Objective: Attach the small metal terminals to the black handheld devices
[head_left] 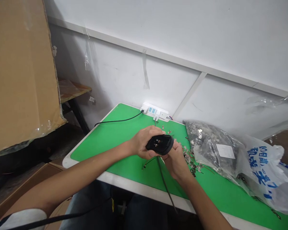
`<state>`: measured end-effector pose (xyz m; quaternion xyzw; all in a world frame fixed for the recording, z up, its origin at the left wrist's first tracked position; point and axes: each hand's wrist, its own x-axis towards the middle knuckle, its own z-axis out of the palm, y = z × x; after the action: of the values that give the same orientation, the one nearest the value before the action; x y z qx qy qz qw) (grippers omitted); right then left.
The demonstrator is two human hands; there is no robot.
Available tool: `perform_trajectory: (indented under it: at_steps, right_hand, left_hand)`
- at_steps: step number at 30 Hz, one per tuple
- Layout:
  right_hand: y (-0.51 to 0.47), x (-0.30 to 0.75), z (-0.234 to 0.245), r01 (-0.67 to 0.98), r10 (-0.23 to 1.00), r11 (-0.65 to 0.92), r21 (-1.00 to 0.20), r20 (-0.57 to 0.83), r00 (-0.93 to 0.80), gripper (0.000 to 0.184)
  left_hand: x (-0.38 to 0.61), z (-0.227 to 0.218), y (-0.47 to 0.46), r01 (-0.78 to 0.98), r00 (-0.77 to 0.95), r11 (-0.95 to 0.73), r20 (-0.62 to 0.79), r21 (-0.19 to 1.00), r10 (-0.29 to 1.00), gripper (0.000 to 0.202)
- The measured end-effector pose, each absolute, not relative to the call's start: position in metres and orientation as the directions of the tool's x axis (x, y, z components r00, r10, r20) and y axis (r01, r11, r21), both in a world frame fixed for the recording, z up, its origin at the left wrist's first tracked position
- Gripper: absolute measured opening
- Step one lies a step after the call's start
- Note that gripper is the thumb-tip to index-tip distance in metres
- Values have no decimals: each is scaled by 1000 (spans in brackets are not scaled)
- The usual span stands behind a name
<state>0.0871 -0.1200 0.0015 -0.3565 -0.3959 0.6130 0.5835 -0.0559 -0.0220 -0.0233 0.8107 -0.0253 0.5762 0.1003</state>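
Note:
A black, oval plastic shell (pixel 160 144) with a hollow inner side is held up over the green tabletop. My left hand (pixel 142 142) wraps round its left end, with the thumb below and the fingers above. At the right end, my right hand (pixel 176 159) is closed, its bent fingers against the shell and partly hidden behind it. Small bright and reddish spots show inside the shell. Thin wires (pixel 150 162) with a small dark tip stick out below my hands. Whether they are joined to the shell, I cannot tell.
Small clear and metallic parts with wires (pixel 188 156) lie right of my hands. Beyond them are a grey plastic bag (pixel 211 143) and a white bag (pixel 259 169). A power strip (pixel 155 111) with cords stands against the wall. A large cardboard box (pixel 21 73) rises at left.

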Motion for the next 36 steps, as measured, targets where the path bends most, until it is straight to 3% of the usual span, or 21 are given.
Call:
perform_trajectory:
  at_steps: [10, 25, 28, 31, 34, 36]
  right_hand:
    - [-122, 80, -5, -485, 1000, 2, -875, 16, -25, 30]
    - [-125, 72, -2, -540, 1000, -30, -841, -22, -22, 30]
    - [-121, 77, -1, -543, 998, -70, -837, -58, -40, 29]
    - [-115, 86, 2, -496, 999, -51, -867, -50, -17, 31]
    - [-109, 98, 4, -349, 985, 164, -923, 132, 112, 34]
    - [-106, 107, 4, -129, 923, 366, -922, 341, 180, 32]
  left_hand:
    - [-58, -30, -16, -153, 379, -986, 926, 71, 8, 71]
    - [-56, -38, -15, -185, 378, -974, 925, 131, 53, 67]
    - [-56, -35, -20, -197, 363, -944, 914, 264, 180, 62]
    - [-54, -28, -26, -172, 341, -794, 791, 583, 508, 63]
    - [-50, -19, -28, -277, 327, -412, 489, 868, 809, 66]
    - [-48, -15, -27, -400, 412, -101, 277, 911, 868, 71]
